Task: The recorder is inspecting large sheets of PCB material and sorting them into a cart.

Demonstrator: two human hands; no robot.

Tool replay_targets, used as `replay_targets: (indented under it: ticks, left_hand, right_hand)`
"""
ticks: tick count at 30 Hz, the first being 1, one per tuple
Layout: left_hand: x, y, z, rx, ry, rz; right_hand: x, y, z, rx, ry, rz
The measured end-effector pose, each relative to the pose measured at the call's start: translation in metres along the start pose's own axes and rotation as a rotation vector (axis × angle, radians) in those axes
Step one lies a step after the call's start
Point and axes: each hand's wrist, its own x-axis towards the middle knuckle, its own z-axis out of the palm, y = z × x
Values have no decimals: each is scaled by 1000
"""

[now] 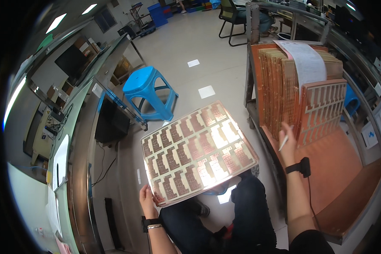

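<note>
Black sleeve (311, 243); dark trousers (254, 211); black wrist straps (293, 167); cable (310, 194); silvery bracelet (155, 226).

Your view is moderately bright, lit by white rectangular ceiling lights (56, 23) at upper left. Glare bleaches parts of the shiny copper-and-cream patterned rectangular panel (199, 154) before you. Shadow darkens beneath the long pale-green-topped workbench (74, 112). Toward the blackened corners, you see straight edges bow.

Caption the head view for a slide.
Left hand holds a patterned board by its corner; right hand, with a slim white tool, beside upright boards on a cart.
</note>
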Motion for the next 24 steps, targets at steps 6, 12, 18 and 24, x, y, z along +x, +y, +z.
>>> replay_targets:
  ticks: [6,12,18,24]
  left_hand:
    - [5,8,14,64,-121,-100]
    - [10,15,18,247,-65,67]
    - [-1,32,39,321,-28,49]
    - [-13,46,42,69,235,251]
  right_hand:
    - [-38,-61,59,-67,-183,-308]
    - [-56,-68,73,-187,-347,-277]
    - [-57,-65,77,-221,-329,-312]
    - [-56,-57,75,-99,-363,-277]
